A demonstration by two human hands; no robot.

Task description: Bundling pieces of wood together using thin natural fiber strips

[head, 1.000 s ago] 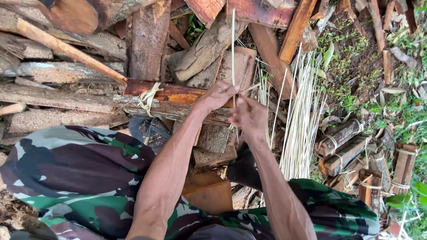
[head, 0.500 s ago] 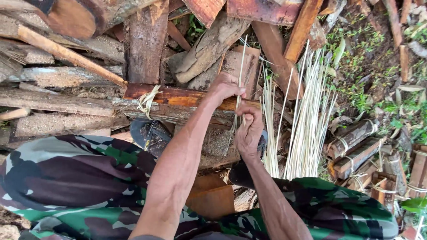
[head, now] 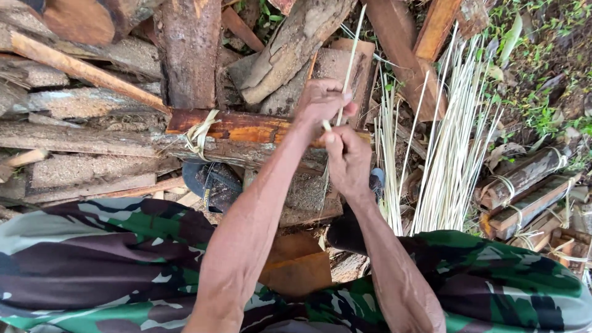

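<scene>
Though pinched low, strip (head: 349,58) upright.

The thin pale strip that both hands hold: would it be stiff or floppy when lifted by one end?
The thin pale strip probably flexes yet stays springy: it rises nearly straight above the left hand. It looks very light, being slender. The right hand pinches it easily.
</scene>
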